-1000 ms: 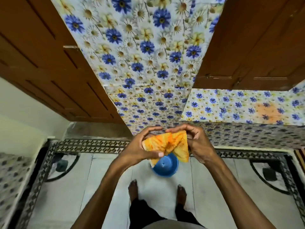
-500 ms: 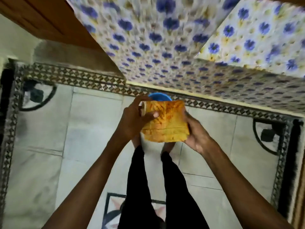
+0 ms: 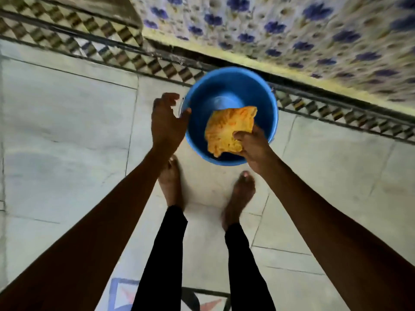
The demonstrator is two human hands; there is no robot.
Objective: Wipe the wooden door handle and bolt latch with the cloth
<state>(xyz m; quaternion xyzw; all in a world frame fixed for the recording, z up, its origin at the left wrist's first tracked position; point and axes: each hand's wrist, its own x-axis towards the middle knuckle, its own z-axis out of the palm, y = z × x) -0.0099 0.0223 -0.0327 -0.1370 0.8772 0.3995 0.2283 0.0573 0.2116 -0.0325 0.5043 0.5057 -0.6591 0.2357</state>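
The right hand [image 3: 252, 147] grips the cloth [image 3: 229, 129] over the blue bucket [image 3: 231, 90]; left hand [image 3: 166, 124] fingers [image 3: 167, 98] spread, beside its rim.

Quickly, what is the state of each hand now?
Left hand: open, empty, beside the blue bucket's rim.
Right hand: closed, holding the orange cloth above the bucket.

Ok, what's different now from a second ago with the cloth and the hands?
The left hand let go of the orange-yellow cloth and now sits open at the round blue plastic bucket's rim. The view tipped down from the doors to the floor. The right hand kept its grip on the cloth, now over the bucket.
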